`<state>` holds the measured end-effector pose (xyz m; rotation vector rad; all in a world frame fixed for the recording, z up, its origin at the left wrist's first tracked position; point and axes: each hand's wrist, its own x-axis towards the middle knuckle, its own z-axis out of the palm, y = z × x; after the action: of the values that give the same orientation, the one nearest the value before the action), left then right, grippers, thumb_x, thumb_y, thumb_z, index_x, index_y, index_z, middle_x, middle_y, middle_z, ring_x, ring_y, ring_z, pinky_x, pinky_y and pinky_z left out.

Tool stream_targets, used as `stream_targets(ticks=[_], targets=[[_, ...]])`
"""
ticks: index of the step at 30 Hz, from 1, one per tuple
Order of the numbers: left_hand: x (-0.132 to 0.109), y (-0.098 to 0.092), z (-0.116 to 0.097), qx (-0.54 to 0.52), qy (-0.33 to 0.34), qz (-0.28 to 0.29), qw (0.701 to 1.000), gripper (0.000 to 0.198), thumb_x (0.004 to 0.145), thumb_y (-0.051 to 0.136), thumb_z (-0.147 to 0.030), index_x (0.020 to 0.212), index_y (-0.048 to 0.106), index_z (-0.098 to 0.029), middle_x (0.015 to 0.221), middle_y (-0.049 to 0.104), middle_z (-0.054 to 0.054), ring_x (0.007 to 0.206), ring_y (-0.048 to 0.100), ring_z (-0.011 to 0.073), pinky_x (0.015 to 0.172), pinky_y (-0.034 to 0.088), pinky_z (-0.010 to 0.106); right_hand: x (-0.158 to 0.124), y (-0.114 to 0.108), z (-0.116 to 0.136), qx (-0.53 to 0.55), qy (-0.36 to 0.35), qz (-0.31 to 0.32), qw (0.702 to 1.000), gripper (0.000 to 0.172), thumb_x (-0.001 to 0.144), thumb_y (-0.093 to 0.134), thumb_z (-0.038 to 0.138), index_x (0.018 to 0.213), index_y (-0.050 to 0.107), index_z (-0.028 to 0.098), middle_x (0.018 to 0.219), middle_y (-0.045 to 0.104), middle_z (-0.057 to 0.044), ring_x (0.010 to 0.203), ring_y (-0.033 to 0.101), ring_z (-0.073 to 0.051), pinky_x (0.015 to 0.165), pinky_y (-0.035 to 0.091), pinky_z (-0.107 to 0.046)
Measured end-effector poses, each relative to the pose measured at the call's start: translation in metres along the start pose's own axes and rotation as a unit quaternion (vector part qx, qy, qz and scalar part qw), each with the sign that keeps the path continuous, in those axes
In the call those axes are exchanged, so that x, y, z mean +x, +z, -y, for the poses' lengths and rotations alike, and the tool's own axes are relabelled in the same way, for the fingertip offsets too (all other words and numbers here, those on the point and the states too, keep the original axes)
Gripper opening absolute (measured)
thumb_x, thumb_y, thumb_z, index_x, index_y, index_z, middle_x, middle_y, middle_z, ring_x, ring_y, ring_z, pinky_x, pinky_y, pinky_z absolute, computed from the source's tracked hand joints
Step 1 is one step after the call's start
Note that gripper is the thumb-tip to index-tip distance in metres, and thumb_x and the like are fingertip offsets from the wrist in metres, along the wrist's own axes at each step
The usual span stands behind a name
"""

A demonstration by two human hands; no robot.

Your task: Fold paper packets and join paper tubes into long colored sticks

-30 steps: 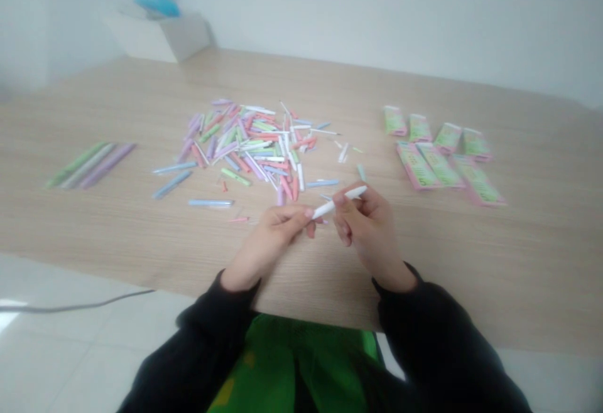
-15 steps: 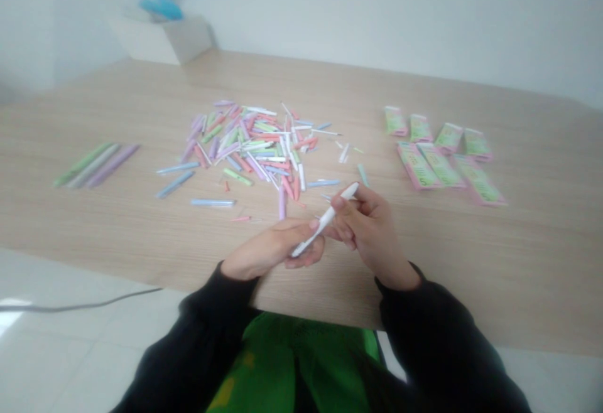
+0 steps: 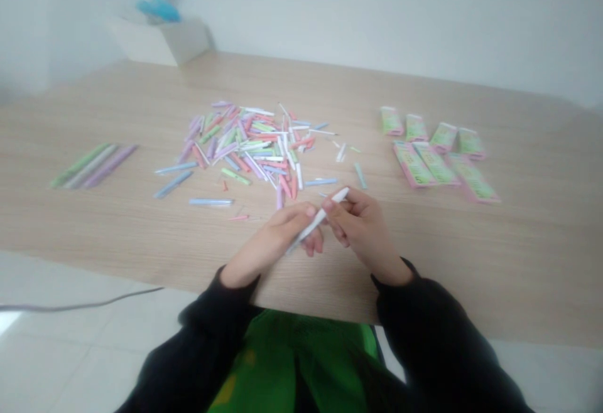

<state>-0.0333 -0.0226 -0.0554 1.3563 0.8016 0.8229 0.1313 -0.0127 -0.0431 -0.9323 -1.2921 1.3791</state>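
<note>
A white pen [image 3: 311, 226] slants between my two hands over the front part of the table. My right hand [image 3: 365, 221] pinches its upper end between thumb and fingers. Around its middle, my left hand [image 3: 293, 228] holds it with the thumb on top and the fingers beneath. The pen's lower end is blurred and pokes out below my left hand. Just beyond my hands lies a loose pile of pen parts [image 3: 257, 143] in white, purple, green, red and blue.
Three long pens [image 3: 94, 167] lie side by side at the left. Several pink-and-green packets [image 3: 440, 165] lie at the right. A white box [image 3: 155, 42] with something blue in it stands at the back left. A cable [image 3: 94, 305] runs along the floor.
The pen has turned slightly and moved a little left with my right hand. My left hand has moved up along it, and its fingers have shifted. The view has shifted slightly.
</note>
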Motion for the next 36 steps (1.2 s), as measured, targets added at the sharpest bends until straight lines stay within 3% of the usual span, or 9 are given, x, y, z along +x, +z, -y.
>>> stream_targets(ticks=[9,13,16,19,21,24,27,33,36], targets=[[-0.009,-0.01,0.008,-0.2,-0.085,0.11,0.97,0.036,0.095,0.063,-0.047,0.1,0.07,-0.012,0.061,0.047,-0.004,0.048,0.04,0.0092,0.048,0.036,0.024,-0.005,0.001,0.001,0.018,-0.013,0.005,1.0,0.041,0.08,0.082,0.053,0.071,0.063,0.018,0.042,0.049,0.008,0.034,0.039,-0.005,0.034,0.026,-0.019],[-0.005,0.002,0.007,0.0,-0.01,-0.035,0.999,0.035,0.098,0.058,-0.042,0.08,0.068,-0.014,0.058,0.05,-0.003,0.05,0.037,0.0092,0.049,0.028,0.023,-0.002,0.001,-0.003,0.024,-0.013,-0.045,0.999,0.041,0.078,0.083,0.054,0.072,0.061,0.019,0.043,0.048,0.009,0.033,0.033,-0.004,0.033,0.021,-0.019],[-0.002,0.017,0.012,0.18,0.044,-0.174,0.967,0.026,0.096,0.056,-0.03,0.082,0.073,-0.016,0.068,0.064,0.002,0.06,0.05,0.0145,0.059,0.037,0.026,-0.002,0.003,-0.008,0.013,-0.012,-0.09,0.996,0.042,0.077,0.083,0.055,0.073,0.06,0.02,0.044,0.048,0.01,0.034,0.033,-0.004,0.032,0.022,-0.019],[-0.002,0.025,0.014,0.228,0.082,-0.248,0.938,0.022,0.095,0.057,-0.027,0.096,0.078,-0.019,0.08,0.072,0.004,0.071,0.059,0.0182,0.066,0.042,0.028,-0.002,0.005,-0.009,0.012,-0.014,-0.111,0.994,0.043,0.078,0.083,0.055,0.071,0.058,0.02,0.044,0.047,0.01,0.034,0.033,-0.004,0.033,0.023,-0.018],[-0.004,0.021,0.012,0.171,0.058,-0.223,0.958,0.021,0.093,0.061,-0.03,0.095,0.077,-0.017,0.082,0.073,0.005,0.068,0.059,0.017,0.063,0.042,0.027,-0.003,0.005,-0.007,0.015,-0.013,-0.105,0.994,0.043,0.078,0.083,0.054,0.071,0.059,0.02,0.044,0.046,0.01,0.034,0.033,-0.004,0.032,0.023,-0.018],[-0.009,0.006,0.004,0.016,-0.023,-0.055,0.998,0.03,0.094,0.062,-0.042,0.097,0.073,-0.014,0.076,0.07,0.004,0.05,0.047,0.0107,0.05,0.036,0.024,-0.005,0.003,-0.002,0.017,-0.017,-0.083,0.996,0.043,0.077,0.084,0.054,0.07,0.06,0.019,0.043,0.046,0.01,0.034,0.032,-0.003,0.032,0.022,-0.018],[-0.011,-0.004,0.0,-0.091,-0.054,0.05,0.993,0.036,0.099,0.052,-0.046,0.099,0.068,-0.015,0.061,0.055,-0.004,0.043,0.033,0.0082,0.045,0.026,0.023,-0.005,0.0,0.002,0.019,-0.021,-0.069,0.997,0.043,0.077,0.085,0.055,0.07,0.061,0.019,0.044,0.046,0.01,0.034,0.032,-0.004,0.033,0.022,-0.019],[-0.004,0.016,0.002,0.134,0.029,-0.125,0.983,0.033,0.099,0.051,-0.032,0.074,0.065,-0.015,0.062,0.049,-0.003,0.059,0.045,0.0118,0.059,0.035,0.025,-0.001,0.0,-0.004,0.052,-0.019,-0.096,0.994,0.044,0.078,0.084,0.054,0.069,0.057,0.02,0.046,0.043,0.01,0.036,0.03,-0.003,0.035,0.02,-0.02],[-0.012,0.017,-0.004,0.138,0.029,-0.103,0.985,0.033,0.103,0.05,-0.035,0.11,0.075,-0.016,0.069,0.057,-0.002,0.06,0.048,0.0125,0.062,0.041,0.026,0.002,-0.003,-0.004,0.095,-0.004,-0.083,0.992,0.047,0.077,0.085,0.055,0.066,0.055,0.02,0.047,0.04,0.011,0.037,0.028,-0.003,0.038,0.02,-0.021]])
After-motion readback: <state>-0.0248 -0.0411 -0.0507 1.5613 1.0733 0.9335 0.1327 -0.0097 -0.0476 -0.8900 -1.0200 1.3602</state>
